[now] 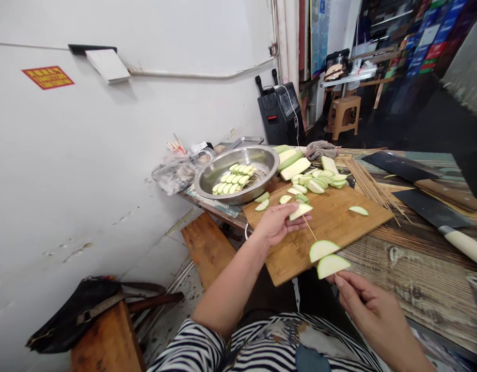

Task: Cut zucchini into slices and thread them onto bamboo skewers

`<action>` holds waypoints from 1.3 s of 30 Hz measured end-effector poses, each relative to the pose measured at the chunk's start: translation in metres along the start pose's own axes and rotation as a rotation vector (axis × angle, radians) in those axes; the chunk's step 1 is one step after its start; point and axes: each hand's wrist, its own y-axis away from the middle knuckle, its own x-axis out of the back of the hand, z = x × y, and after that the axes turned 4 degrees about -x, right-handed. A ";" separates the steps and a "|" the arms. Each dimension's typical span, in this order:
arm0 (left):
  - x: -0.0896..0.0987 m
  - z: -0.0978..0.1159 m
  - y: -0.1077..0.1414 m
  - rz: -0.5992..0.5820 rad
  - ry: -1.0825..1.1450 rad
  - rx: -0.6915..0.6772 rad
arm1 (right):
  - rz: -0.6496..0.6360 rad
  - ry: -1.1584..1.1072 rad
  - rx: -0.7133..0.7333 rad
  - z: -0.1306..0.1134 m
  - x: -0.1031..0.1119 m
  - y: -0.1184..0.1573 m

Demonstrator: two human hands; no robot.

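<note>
A thin wooden skewer [309, 229] slants above the cutting board [288, 258]. Two half-round pale green squash slices [322, 250] are threaded near its lower end, which my right hand [362, 297] pinches. My left hand [276, 225] grips another slice [301, 211] at the skewer's upper tip, fingers beneath it and thumb on top. Loose slices [316, 186] lie heaped at the board's far side, and a single one [358, 211] rests at its right. Behind my left hand, a steel basin [207, 191] holds several skewered rows of slices [233, 179].
Two cleavers [432, 206] [401, 165] lie at the right beside bare skewers [368, 183]. Peeled squash pieces [296, 169] and a grey cloth [322, 150] sit behind the board. Plastic bags [176, 173] are left of the basin; a wooden bench [207, 248] stands below.
</note>
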 end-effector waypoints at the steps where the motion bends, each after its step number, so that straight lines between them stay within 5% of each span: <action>1: -0.003 -0.001 -0.001 0.018 0.070 0.014 | -0.007 -0.018 -0.004 0.001 -0.001 -0.001; 11: -0.020 -0.014 -0.006 0.209 0.339 0.021 | 0.081 0.068 0.102 0.006 -0.013 -0.008; 18: -0.021 -0.013 -0.004 0.198 0.211 -0.106 | 0.074 0.187 0.207 0.000 -0.008 -0.009; 28: -0.021 -0.015 -0.001 0.155 0.205 -0.023 | -0.012 0.068 0.074 -0.006 -0.003 -0.006; 39: -0.024 -0.016 0.002 0.176 0.224 -0.168 | 0.045 0.031 0.091 -0.007 -0.007 -0.014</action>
